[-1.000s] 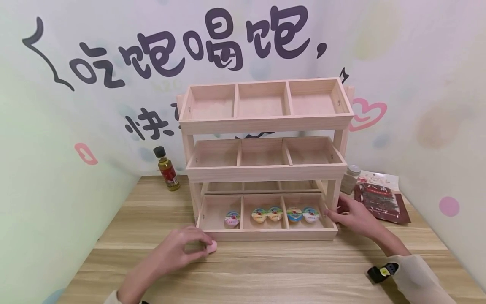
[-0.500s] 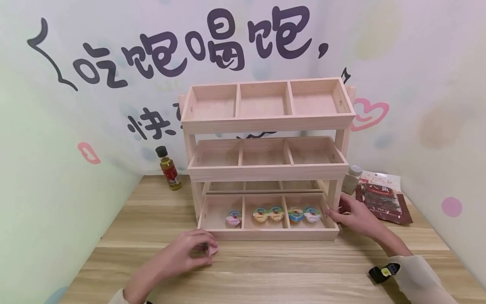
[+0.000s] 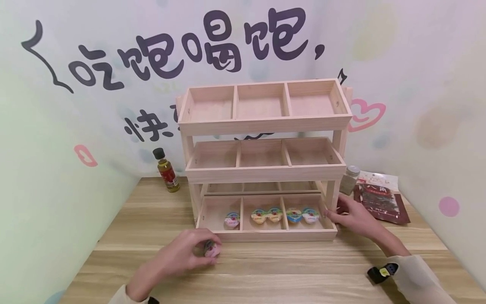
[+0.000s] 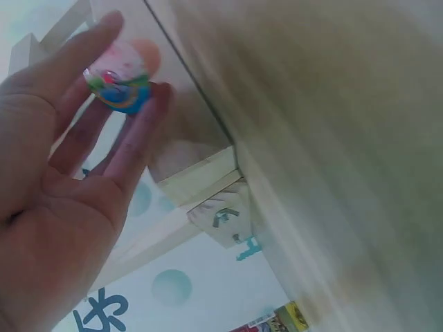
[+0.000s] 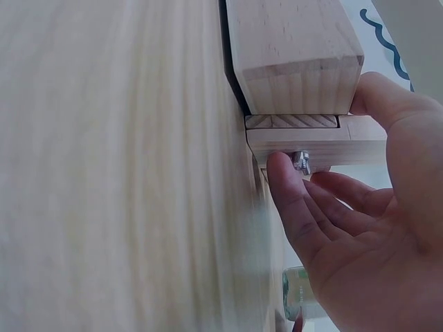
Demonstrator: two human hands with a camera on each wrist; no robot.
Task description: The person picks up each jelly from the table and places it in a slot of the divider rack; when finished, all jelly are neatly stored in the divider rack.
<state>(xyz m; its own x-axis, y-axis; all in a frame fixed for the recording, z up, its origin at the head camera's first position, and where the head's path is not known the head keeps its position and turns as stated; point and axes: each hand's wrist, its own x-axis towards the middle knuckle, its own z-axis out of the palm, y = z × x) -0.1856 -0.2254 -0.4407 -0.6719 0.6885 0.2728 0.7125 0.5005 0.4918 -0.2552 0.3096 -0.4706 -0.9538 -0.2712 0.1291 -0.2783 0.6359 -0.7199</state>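
Just in front of the lower left corner of a three-tier wooden rack [image 3: 265, 126], my left hand [image 3: 182, 255] pinches a small pink jelly cup [image 3: 211, 249] between thumb and fingers. The left wrist view shows this cup's printed lid, with blue and green on it. My right hand [image 3: 357, 217] grips the rack's right side at the bottom tray. In the right wrist view its thumb lies by the tray's corner and a fingertip is beside a metal bolt [image 5: 302, 162]. The bottom tray holds a pink jelly cup [image 3: 232, 220] at left, two yellow ones [image 3: 259, 216] in the middle and two blue ones [image 3: 294, 215] at right.
A bottle of yellow oil [image 3: 167, 171] with a black cap stands left of the rack. Behind my right hand are a lidded jar [image 3: 349, 179] and a dark red packet [image 3: 381, 202]. A lettered wall closes off the back of the wooden table [image 3: 265, 274].
My left hand has shifted slightly right along the tray's front, turning the jelly cup so its printed lid now shows. The right hand stays on the rack.
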